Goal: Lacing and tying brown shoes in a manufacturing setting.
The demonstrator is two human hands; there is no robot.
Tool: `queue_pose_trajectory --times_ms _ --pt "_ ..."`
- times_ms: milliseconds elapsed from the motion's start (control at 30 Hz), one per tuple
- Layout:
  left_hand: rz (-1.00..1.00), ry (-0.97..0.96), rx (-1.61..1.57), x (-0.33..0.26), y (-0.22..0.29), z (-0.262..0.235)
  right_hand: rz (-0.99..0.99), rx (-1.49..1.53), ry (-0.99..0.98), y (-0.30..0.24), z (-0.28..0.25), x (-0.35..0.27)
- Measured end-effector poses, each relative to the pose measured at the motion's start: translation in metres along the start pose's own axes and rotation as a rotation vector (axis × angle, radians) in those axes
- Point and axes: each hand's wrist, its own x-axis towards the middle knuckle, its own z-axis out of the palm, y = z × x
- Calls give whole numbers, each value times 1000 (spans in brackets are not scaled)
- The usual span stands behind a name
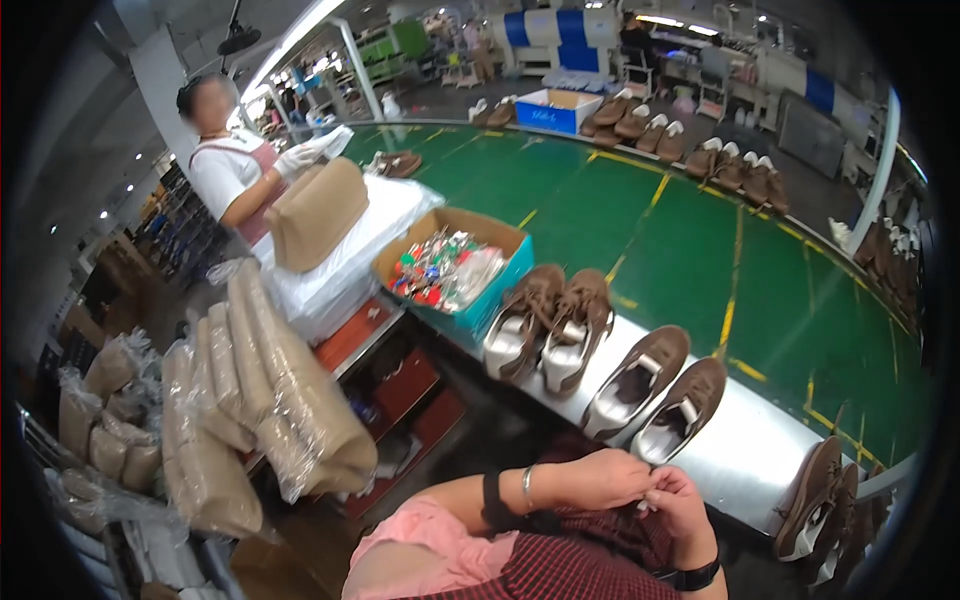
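Left hand (612, 477) and right hand (682, 500) pinch a small whitish piece (647, 502); its shape is mostly hidden.

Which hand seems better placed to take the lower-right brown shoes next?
Probably the right hand: it is nearer the brown shoes, while the left hand is farther left.

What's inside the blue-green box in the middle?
The box holds a jumbled heap of little red, green, blue and silvery things, with clear plastic on the right. The heap covers the bottom, so what's underneath can't be seen.
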Motion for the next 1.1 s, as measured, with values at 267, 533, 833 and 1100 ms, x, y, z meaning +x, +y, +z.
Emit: queue_pose_trajectory --times_ms 267,533,833,1100 --pt "98 26 146 5 5 -18 -27 -41 20 -13 24 1" --pt "9 19 35 18 -3 -18 -193 -78 -57 -18 21 11" --pt "-101 49 -109 36 -7 7 -391 -210 54 -19 4 -7" --pt "-192 -39 -110 79 -22 -2 -556 -150 92 -29 -27 11"
